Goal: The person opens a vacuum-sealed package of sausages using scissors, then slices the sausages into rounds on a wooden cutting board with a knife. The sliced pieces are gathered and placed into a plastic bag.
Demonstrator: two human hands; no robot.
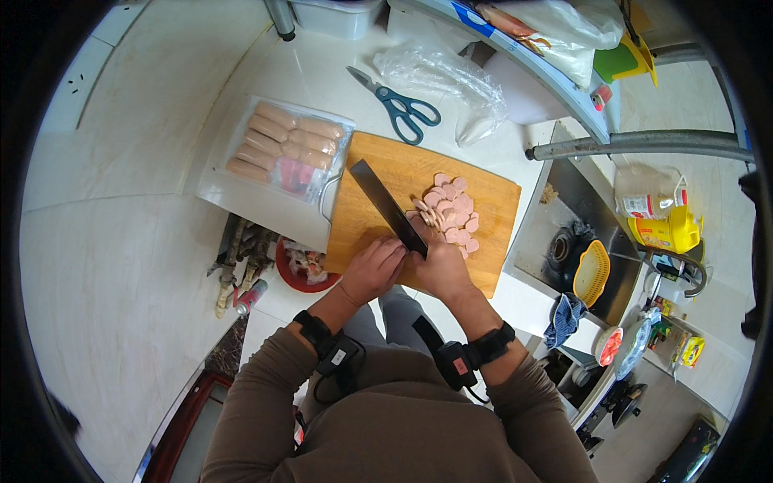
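Note:
A wooden cutting board (386, 151) lies before me on the white counter. My right hand (442, 268) grips a dark-bladed cleaver (386, 202), its blade slanting to the upper left across the board. Close against the blade's near end, my left hand (374, 268) rests with bent fingers near the board's front edge; whatever is under those fingers is hidden. Round slices of pink sausage (456, 208) are heaped to the right of the blade, several leaning in a row. A clear pack of whole sausages (284, 145) lies left of the board.
Blue-handled kitchen scissors (401, 108) and a crumpled clear plastic bag (447, 78) lie behind the board. To the right is a steel sink (531, 223) with a yellow basket (592, 275). A red bin (290, 275) stands below the counter at left. A metal shelf leg (634, 145) reaches over the sink.

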